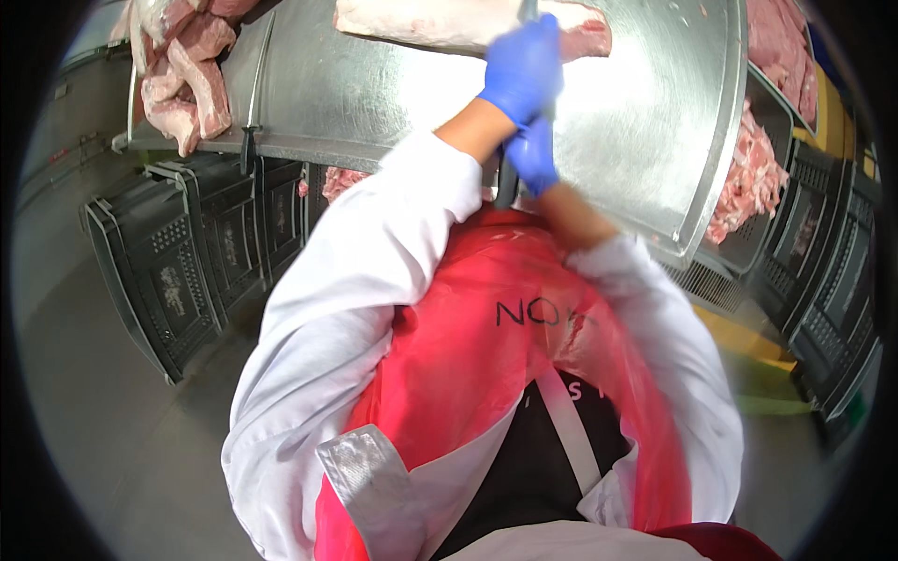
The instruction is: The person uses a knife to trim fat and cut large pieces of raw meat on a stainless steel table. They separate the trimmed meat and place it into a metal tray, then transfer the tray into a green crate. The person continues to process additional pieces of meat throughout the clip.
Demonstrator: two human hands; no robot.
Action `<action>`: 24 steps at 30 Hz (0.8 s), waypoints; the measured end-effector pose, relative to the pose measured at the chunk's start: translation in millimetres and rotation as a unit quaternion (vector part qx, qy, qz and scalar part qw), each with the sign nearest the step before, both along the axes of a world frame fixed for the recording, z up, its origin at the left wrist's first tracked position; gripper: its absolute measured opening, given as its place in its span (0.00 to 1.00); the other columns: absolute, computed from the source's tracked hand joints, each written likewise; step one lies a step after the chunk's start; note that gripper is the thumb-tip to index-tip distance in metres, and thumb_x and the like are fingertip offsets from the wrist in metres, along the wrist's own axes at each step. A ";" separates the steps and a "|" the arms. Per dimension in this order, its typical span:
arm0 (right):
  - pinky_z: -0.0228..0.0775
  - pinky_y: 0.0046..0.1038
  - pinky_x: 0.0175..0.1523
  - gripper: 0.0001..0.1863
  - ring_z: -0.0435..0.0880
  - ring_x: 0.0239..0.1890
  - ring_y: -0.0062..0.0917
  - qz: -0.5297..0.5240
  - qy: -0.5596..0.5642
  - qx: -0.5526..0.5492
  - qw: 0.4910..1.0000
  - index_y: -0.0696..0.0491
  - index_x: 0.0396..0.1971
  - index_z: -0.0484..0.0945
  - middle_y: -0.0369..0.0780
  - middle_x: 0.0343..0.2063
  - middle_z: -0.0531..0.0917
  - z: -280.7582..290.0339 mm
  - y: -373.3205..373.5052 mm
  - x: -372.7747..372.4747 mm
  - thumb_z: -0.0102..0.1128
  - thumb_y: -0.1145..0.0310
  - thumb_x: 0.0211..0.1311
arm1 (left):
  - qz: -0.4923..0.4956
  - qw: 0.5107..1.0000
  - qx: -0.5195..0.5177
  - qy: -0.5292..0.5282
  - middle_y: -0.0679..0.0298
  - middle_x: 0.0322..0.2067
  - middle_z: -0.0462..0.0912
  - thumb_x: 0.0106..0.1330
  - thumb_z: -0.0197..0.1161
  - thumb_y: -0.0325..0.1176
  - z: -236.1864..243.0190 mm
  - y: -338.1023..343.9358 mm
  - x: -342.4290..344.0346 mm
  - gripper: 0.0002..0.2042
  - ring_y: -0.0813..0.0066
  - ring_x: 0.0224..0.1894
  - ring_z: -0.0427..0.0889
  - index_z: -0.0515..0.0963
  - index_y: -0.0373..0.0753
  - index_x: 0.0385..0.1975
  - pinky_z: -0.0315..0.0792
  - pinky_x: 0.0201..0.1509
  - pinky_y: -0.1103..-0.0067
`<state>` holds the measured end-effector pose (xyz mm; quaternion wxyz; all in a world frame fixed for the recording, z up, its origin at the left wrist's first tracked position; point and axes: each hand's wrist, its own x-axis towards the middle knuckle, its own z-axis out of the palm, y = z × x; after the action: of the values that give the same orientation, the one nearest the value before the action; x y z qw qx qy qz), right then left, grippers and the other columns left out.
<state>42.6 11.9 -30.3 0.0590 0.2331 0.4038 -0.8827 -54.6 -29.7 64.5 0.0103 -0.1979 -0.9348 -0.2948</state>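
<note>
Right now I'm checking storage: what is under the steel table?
Under the steel table stand dark plastic crates; one shows pink meat at its top. The person's white sleeve and red apron cover the middle stretch.

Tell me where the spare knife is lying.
In the head view, the spare knife lies on the left part of the steel table, beside the pile of meat cuts, its dark handle hanging over the table's near edge.

A slab of meat (468, 23) lies at the far edge of the worktop (374, 93). A pile of meat cuts (182, 70) sits on its left end, a knife (253, 93) just beside it. Crates (168, 271) stand below on the left; crates of meat (762, 159) stand to the right.
</note>
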 end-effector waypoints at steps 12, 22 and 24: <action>0.73 0.26 0.41 0.12 0.77 0.37 0.23 0.149 0.016 -0.135 0.980 0.55 0.46 0.74 0.36 0.35 0.78 -65.6 22.1 -23.7 0.53 0.62 0.73 | 0.046 0.997 -0.038 0.055 0.49 0.30 0.82 0.53 0.64 0.27 9.1 30.4 4.6 0.13 0.56 0.31 0.86 0.76 0.32 0.38 0.79 0.35 0.64; 0.69 0.26 0.25 0.29 0.70 0.17 0.17 0.115 0.023 0.273 0.955 0.55 0.67 0.58 0.34 0.20 0.77 -4.4 -43.6 0.3 0.55 0.62 0.72 | 0.003 0.999 0.042 0.022 0.49 0.26 0.81 0.52 0.64 0.28 33.9 31.9 -2.8 0.10 0.54 0.27 0.85 0.76 0.32 0.32 0.77 0.30 0.63; 0.70 0.26 0.25 0.33 0.72 0.18 0.18 0.174 0.007 0.328 0.929 0.55 0.71 0.54 0.35 0.22 0.78 37.6 -42.0 -33.0 0.55 0.64 0.71 | 0.009 0.998 0.060 0.032 0.48 0.25 0.80 0.51 0.63 0.28 42.9 30.3 -2.3 0.10 0.55 0.26 0.84 0.75 0.32 0.32 0.76 0.29 0.63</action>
<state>9.6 -30.1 7.4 0.1292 0.1594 0.7052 -0.6787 -56.9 0.6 107.3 0.0546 -0.1974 -0.9166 -0.3434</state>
